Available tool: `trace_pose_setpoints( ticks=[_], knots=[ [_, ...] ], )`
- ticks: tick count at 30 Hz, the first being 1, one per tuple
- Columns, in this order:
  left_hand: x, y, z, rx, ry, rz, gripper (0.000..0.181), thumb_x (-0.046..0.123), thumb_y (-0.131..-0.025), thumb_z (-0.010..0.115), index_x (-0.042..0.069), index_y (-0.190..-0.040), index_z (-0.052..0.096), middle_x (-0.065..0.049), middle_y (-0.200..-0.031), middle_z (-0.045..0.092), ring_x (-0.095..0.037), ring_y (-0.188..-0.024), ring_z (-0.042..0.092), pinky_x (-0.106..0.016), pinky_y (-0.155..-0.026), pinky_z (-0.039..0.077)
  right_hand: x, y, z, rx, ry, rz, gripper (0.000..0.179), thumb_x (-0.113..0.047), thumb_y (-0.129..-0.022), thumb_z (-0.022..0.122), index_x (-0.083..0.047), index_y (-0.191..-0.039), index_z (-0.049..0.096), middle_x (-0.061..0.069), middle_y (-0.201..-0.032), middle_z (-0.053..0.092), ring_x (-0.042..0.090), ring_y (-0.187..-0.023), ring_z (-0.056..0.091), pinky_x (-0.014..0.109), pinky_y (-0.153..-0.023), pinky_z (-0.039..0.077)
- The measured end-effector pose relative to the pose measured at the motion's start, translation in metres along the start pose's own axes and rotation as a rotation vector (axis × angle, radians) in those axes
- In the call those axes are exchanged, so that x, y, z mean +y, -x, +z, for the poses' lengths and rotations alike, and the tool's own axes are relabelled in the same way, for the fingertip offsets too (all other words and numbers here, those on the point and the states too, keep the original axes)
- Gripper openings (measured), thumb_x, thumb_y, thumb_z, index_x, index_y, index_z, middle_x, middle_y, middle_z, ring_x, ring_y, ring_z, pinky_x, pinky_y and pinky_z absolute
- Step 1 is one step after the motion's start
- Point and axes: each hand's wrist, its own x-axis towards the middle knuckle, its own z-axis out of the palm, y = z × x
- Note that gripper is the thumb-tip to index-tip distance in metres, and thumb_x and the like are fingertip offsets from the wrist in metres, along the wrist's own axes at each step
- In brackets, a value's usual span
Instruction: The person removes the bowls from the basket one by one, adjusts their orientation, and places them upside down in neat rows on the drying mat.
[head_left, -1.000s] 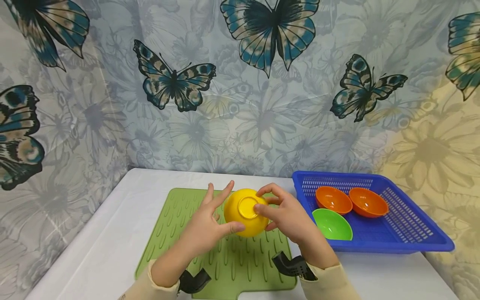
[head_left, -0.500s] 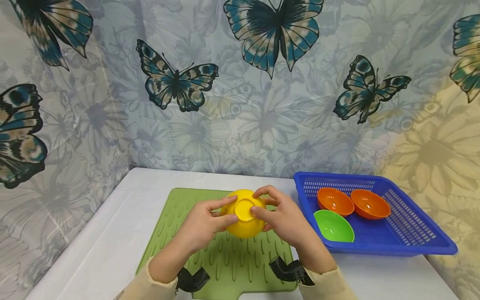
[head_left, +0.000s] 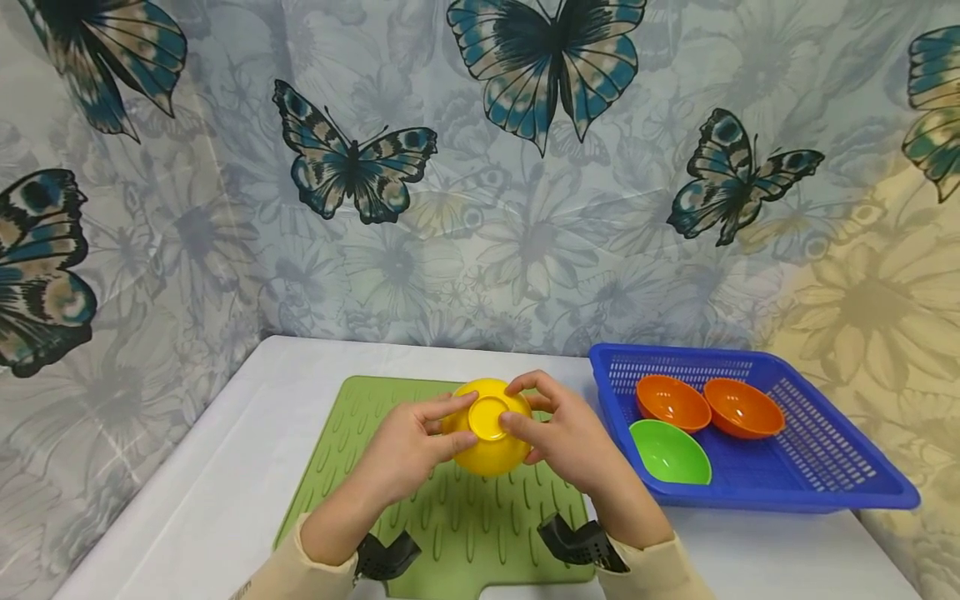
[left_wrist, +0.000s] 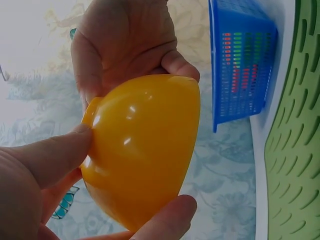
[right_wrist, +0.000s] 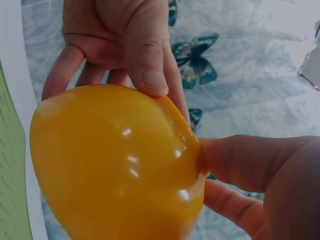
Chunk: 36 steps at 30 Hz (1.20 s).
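Observation:
A yellow bowl [head_left: 487, 454] is held upside down above the green ridged mat [head_left: 465, 533], its round foot facing up. My left hand [head_left: 405, 446] grips its left side, thumb and index finger by the foot. From the right side my right hand [head_left: 566, 429] holds it too, the thumb against the foot ring. In the left wrist view the bowl [left_wrist: 145, 145] shows its smooth outer wall, with fingertips near the rim. The right wrist view has the same bowl [right_wrist: 115, 160] between both hands; its inside is hidden.
A blue plastic basket [head_left: 817, 458] stands on the right of the white-covered table [head_left: 217, 467]. In it lie two orange bowls [head_left: 672, 403] and a green bowl [head_left: 670, 452], openings up. A butterfly-print cloth [head_left: 525, 250] hangs behind.
My left hand, spread with raised fingers at first, has closed onto the bowl's left side. The bowl has shifted slightly left; the right hand keeps its hold.

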Motion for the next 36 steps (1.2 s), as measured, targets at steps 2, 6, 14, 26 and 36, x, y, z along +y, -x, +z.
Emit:
trace_pose_setpoints(
  ticks=[2, 6, 14, 26, 36],
  knots=[
    [0.000, 0.000, 0.000, 0.004, -0.014, 0.000, 0.048, 0.023, -0.086, 0.080, 0.025, -0.132, 0.067, -0.016, -0.150, 0.043, -0.029, -0.140, 0.036, -0.035, -0.088, 0.053, 0.000, 0.000, 0.000, -0.005, 0.000, 0.000, 0.028, -0.027, -0.093, 0.073, -0.020, -0.117, 0.062, 0.021, -0.128, 0.060, 0.029, -0.081, 0.068, 0.044, -0.062, 0.058],
    [0.000, 0.000, -0.001, 0.006, -0.031, -0.003, 0.048, 0.022, -0.086, 0.080, 0.025, -0.132, 0.067, -0.014, -0.149, 0.045, -0.028, -0.140, 0.037, -0.035, -0.090, 0.053, 0.000, -0.001, 0.001, -0.007, -0.006, 0.013, 0.029, -0.028, -0.092, 0.074, -0.019, -0.117, 0.061, 0.021, -0.129, 0.059, 0.028, -0.083, 0.068, 0.044, -0.061, 0.059],
    [-0.001, -0.004, -0.008, -0.017, -0.084, 0.007, 0.050, 0.023, -0.085, 0.081, 0.025, -0.133, 0.066, -0.015, -0.148, 0.046, -0.033, -0.125, 0.054, -0.034, -0.084, 0.056, 0.004, -0.005, 0.004, -0.024, -0.100, 0.036, 0.031, -0.025, -0.093, 0.074, -0.016, -0.119, 0.061, 0.023, -0.127, 0.059, 0.031, -0.084, 0.069, 0.047, -0.063, 0.059],
    [0.000, -0.056, -0.080, -0.009, -0.141, -0.125, 0.056, 0.018, -0.088, 0.079, 0.022, -0.141, 0.060, -0.014, -0.151, 0.042, -0.030, -0.109, 0.064, -0.041, -0.079, 0.058, -0.003, -0.082, 0.030, -0.157, -0.100, 0.025, 0.072, -0.005, -0.082, 0.082, -0.027, -0.144, 0.051, 0.006, -0.155, 0.035, 0.033, -0.118, 0.059, 0.041, -0.082, 0.057],
    [-0.036, -0.083, -0.134, -0.051, -0.137, -0.173, 0.066, 0.011, -0.091, 0.075, 0.015, -0.150, 0.047, -0.020, -0.149, 0.044, -0.037, -0.123, 0.054, -0.045, -0.088, 0.054, 0.016, -0.152, 0.080, -0.183, -0.119, 0.060, 0.072, -0.001, -0.080, 0.083, -0.026, -0.142, 0.054, 0.007, -0.152, 0.042, 0.025, -0.108, 0.064, 0.038, -0.076, 0.058]
  ],
)
